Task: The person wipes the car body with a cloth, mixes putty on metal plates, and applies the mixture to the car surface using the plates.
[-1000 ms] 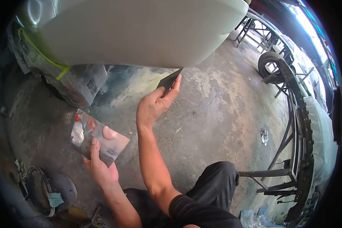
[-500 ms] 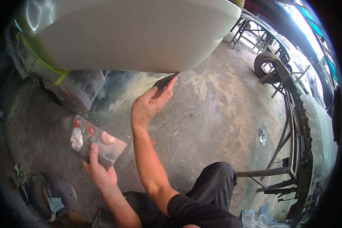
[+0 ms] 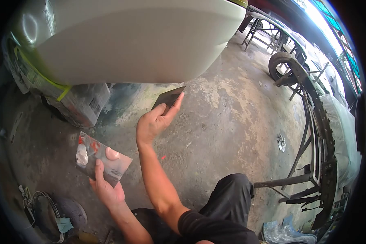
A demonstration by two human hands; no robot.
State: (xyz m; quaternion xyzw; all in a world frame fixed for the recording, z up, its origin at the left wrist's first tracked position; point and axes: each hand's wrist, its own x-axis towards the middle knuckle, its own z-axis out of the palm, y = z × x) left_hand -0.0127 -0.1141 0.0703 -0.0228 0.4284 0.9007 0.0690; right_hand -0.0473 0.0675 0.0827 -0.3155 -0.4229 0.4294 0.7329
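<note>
My left hand grips a flat grey mixing board, its thumb on top. On the board sit a whitish blob of putty, a pink blob of putty and red smears. Between the fingers and thumb of my right hand is a thin dark spreader, held just below the lower edge of a white car body panel. A small gap shows between spreader and panel.
Masking film with yellow-green tape covers the wheel area at left. On the right stand a metal rack, a tyre and plastic-wrapped parts. Coiled wire lies lower left, crumpled foil on the concrete floor.
My right hand has come down slightly with the spreader, away from the panel's lower edge, and more of the blade shows. The view has shifted a little; my left hand still holds the board.
</note>
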